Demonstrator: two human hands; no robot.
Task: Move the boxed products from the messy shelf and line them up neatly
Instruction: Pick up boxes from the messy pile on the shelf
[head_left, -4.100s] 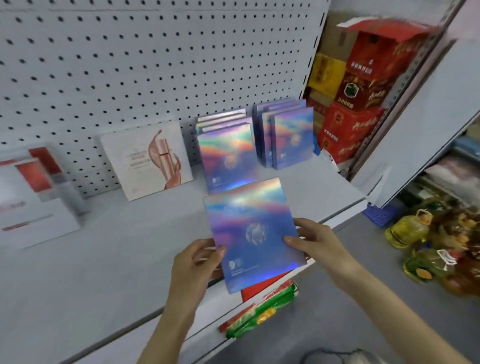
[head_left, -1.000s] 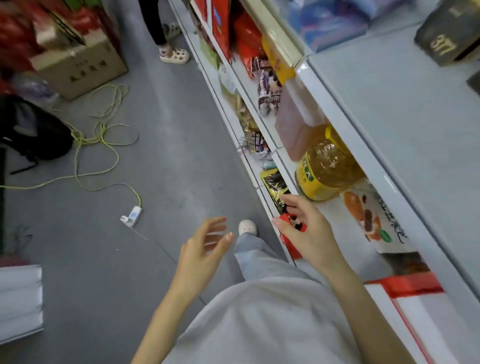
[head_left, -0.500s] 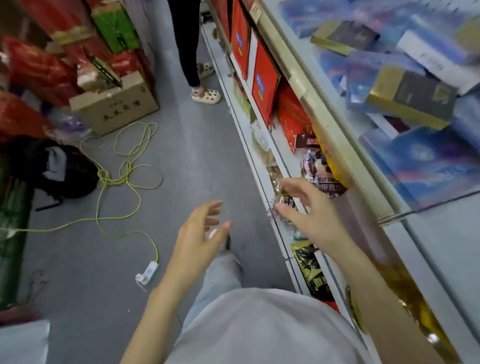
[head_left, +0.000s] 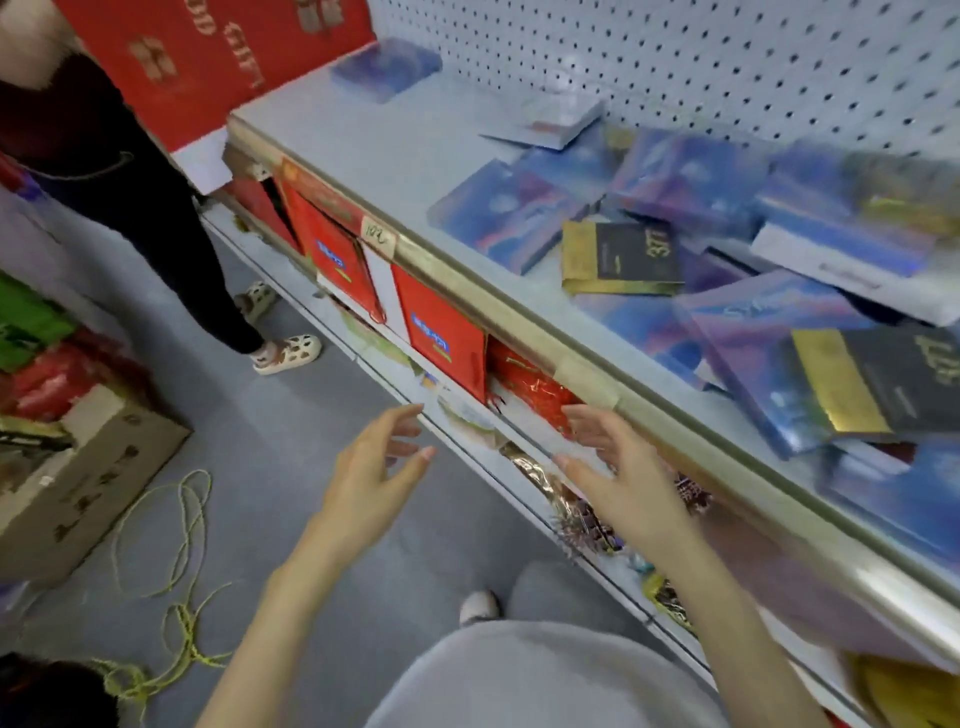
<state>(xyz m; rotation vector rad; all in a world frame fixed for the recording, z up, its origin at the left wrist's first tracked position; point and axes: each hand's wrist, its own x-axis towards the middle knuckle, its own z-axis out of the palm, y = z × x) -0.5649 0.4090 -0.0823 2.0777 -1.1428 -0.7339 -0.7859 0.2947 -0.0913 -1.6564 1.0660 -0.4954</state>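
Note:
The messy shelf (head_left: 395, 150) runs from upper left to lower right, with a gold front rail (head_left: 524, 317). Several iridescent blue boxes (head_left: 506, 213) lie scattered and overlapping on it, mixed with a black-and-gold box (head_left: 621, 257) and a second black-and-gold box (head_left: 878, 382). A white flat box (head_left: 558, 119) lies near the pegboard. My left hand (head_left: 371, 470) hovers over the aisle, fingers spread, holding nothing. My right hand (head_left: 621, 473) is empty too, fingers loosely extended just below the rail, apart from the boxes.
Red boxes (head_left: 447, 338) and snack packs fill the lower shelf. A person in black trousers (head_left: 156, 223) stands in the aisle at left. A cardboard carton (head_left: 78, 467) and a yellow-green cable (head_left: 176, 571) lie on the grey floor. A red gift panel (head_left: 208, 57) stands upper left.
The view has swung from the tidy shelf, where both hands held an iridescent box, along the aisle to the messy shelf. Both hands are now empty and have risen toward its rail.

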